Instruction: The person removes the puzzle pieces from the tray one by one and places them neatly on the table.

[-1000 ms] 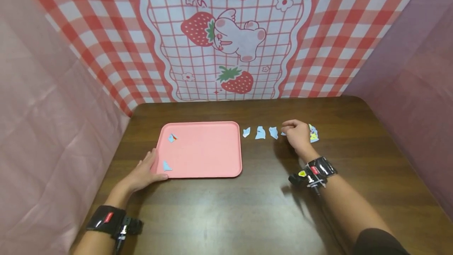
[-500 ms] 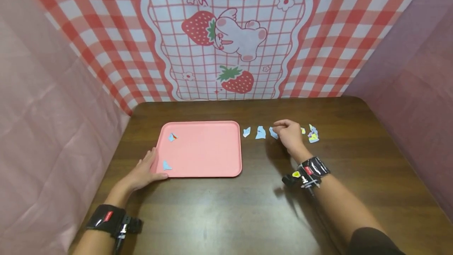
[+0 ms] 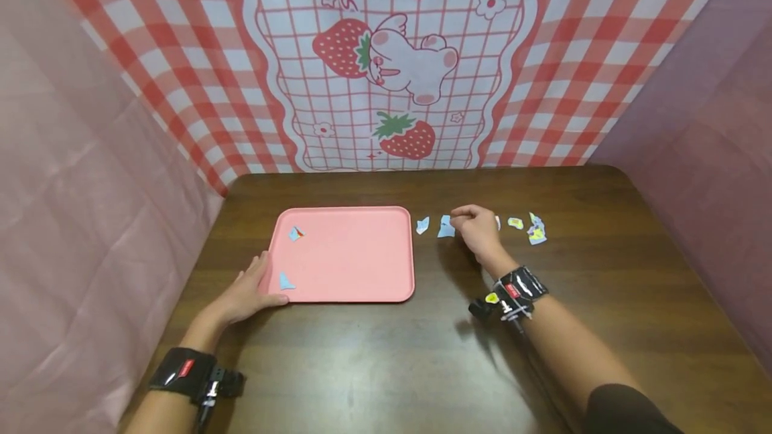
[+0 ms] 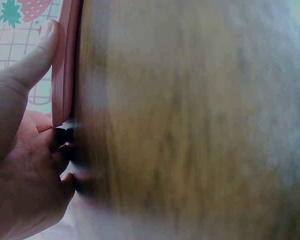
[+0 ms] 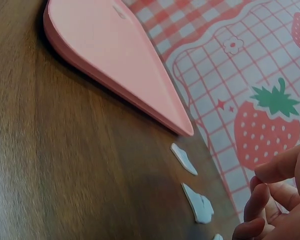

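My left hand (image 3: pixel 244 292) holds the near left corner of a pink tray (image 3: pixel 344 256), its thumb at the front edge and its fingers along the left side. Two small flat pieces lie in the tray: a blue one with a red patch (image 3: pixel 296 234) and a plain light blue one (image 3: pixel 286 281). Over a row of irregular flat pieces on the table, my right hand (image 3: pixel 476 228) has its fingers loosely bent, with nothing seen between them. Its fingertips overlap a light blue piece (image 3: pixel 445 226) in the head view; a narrower piece (image 3: pixel 423 225) lies nearer the tray.
Right of the hand lie a small yellow-centred piece (image 3: pixel 515 223) and a larger yellow and purple cluster (image 3: pixel 536 230). The brown wooden table (image 3: pixel 374 367) ends at a strawberry-print cloth (image 3: pixel 392 86). Pink curtains (image 3: pixel 90 153) hang on both sides.
My right hand has moved left along the row toward the tray, uncovering pieces to its right. My left hand has stayed at the tray's corner.
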Demonstrator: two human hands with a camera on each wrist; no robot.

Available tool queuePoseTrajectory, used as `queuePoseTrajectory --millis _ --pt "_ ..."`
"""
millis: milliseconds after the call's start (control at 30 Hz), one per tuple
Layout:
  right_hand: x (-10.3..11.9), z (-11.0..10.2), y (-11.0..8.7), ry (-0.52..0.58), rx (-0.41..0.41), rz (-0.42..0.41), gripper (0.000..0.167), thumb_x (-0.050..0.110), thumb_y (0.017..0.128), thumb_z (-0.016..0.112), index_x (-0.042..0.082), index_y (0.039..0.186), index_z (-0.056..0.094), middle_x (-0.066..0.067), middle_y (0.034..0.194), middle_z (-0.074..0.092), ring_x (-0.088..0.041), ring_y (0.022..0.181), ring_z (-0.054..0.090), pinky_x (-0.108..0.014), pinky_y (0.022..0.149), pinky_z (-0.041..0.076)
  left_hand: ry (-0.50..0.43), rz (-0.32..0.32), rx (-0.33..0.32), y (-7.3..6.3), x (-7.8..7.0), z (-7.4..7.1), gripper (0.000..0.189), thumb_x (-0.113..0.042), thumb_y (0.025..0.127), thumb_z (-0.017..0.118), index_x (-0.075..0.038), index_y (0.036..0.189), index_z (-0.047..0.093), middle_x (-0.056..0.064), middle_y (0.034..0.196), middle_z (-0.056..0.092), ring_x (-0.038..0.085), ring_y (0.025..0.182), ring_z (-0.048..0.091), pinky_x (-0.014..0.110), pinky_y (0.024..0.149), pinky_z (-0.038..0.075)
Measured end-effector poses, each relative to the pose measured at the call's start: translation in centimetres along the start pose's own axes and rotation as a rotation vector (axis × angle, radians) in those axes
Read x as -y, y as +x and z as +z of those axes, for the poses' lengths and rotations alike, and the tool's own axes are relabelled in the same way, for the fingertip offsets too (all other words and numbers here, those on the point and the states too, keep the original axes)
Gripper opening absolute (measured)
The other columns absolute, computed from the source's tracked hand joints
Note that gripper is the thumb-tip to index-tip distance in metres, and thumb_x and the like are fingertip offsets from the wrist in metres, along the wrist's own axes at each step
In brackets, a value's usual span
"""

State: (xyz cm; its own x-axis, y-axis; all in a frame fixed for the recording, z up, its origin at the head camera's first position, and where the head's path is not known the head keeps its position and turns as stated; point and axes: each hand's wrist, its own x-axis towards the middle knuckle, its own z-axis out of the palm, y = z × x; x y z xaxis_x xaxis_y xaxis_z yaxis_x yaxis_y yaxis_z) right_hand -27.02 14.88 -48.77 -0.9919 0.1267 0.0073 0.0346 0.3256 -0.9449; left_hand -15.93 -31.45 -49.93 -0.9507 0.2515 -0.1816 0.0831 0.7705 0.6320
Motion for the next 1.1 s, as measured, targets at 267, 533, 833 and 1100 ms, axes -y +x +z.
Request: queuePoseTrajectory --millis 267,533,833,1100 --pt "0.2 1.3 -0.1 0.011 0.018 0.003 0.025 0.004 0.088 0.068 -0.009 0.109 0.071 -0.001 0.078 0.067 -0.011 0.064 0.057 -0.018 0.057 0.047 0.003 0.004 -0.005 0.2 0.1 -0.1 0.116 -0.041 0.085 0.080 0.014 0.155 0.005 0.040 0.159 0.006 0.055 0.147 0.001 0.071 0.114 0.003" --pt "1.1 3.0 -0.3 -0.009 0.039 -0.020 0.023 0.009 0.088 0.071 -0.006 0.106 0.073 -0.007 0.083 0.068 -0.012 0.067 0.054 -0.021 0.058 0.044 0.011 0.005 -0.013 0.1 0.5 -0.3 0.117 -0.042 0.085 0.080 0.013 0.155 0.005 0.039 0.159 0.006 0.055 0.147 0.001 0.071 0.114 0.003" --pt "1.8 5.3 -0.3 0.048 0.094 -0.024 0.024 0.007 0.089 0.070 -0.009 0.108 0.071 -0.004 0.081 0.070 -0.032 0.078 0.062 -0.020 0.058 0.046 0.016 -0.004 -0.002 -0.1 0.6 -0.1 0.115 -0.044 0.086 0.078 0.012 0.156 0.006 0.038 0.160 0.006 0.052 0.148 0.001 0.070 0.114 0.003" --pt "2.5 6.9 -0.5 0.022 0.100 -0.006 0.023 0.011 0.089 0.072 -0.006 0.105 0.073 -0.007 0.082 0.071 -0.024 0.073 0.063 -0.022 0.059 0.047 0.054 0.002 0.000 0.3 0.6 -0.2 0.115 -0.046 0.087 0.077 0.012 0.156 0.006 0.038 0.160 0.009 0.052 0.148 0.003 0.071 0.114 0.006"
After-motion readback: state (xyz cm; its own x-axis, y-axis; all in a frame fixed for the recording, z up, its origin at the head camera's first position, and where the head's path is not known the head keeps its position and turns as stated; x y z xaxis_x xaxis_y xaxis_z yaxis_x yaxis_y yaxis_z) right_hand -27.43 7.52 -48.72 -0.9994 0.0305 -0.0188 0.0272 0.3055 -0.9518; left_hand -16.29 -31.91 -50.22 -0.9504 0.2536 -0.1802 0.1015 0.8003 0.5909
